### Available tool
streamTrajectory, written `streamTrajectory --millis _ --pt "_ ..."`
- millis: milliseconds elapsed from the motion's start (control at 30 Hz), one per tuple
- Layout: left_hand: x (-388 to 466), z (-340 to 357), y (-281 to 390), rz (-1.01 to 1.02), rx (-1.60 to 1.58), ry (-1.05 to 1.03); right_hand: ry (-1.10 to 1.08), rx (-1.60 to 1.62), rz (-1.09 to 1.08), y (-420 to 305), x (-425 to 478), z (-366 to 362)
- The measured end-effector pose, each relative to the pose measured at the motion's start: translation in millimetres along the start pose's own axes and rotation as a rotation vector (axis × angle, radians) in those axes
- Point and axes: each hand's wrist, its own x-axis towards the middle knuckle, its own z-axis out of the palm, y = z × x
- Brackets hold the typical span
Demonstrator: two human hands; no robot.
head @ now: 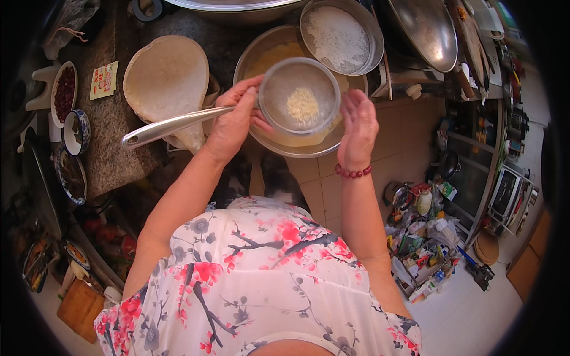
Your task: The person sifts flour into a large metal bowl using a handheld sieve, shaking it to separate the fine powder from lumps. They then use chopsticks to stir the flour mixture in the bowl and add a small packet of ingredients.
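My left hand (234, 118) grips the metal handle of a fine-mesh sieve (327, 118) near its rim. A small heap of pale yellowish flour (303, 105) lies on the mesh. Beside the sieve's right rim is my right hand (358, 124), palm turned towards it and fingers apart, with nothing held; whether it touches the rim cannot be told. Below the sieve is a wide metal bowl (307, 153) with yellow flour or meal in it. A round metal pan (378, 42) holding white powder overlaps the bowl's upper right edge.
On the granite counter (127, 155) at left are a gourd ladle (167, 78), a yellow packet (103, 81), a dish of dark red beans (64, 95) and a blue-and-white bowl (76, 132). A large metal basin (240, 5) stands at the back, a wok-like metal pan (427, 31) at upper right.
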Motion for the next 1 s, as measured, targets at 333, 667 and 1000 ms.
streamTrajectory --millis 333,667,1000 --pt "-8 8 -12 0.001 0.054 -0.008 -0.140 0.023 0.001 1 -9 3" --pt "-7 1 -9 -0.002 -0.009 -0.010 -0.374 0.283 0.224 0 -16 -5" --pt "-8 4 -10 0.020 0.012 -0.017 -0.050 0.056 0.045 -6 -7 -2"
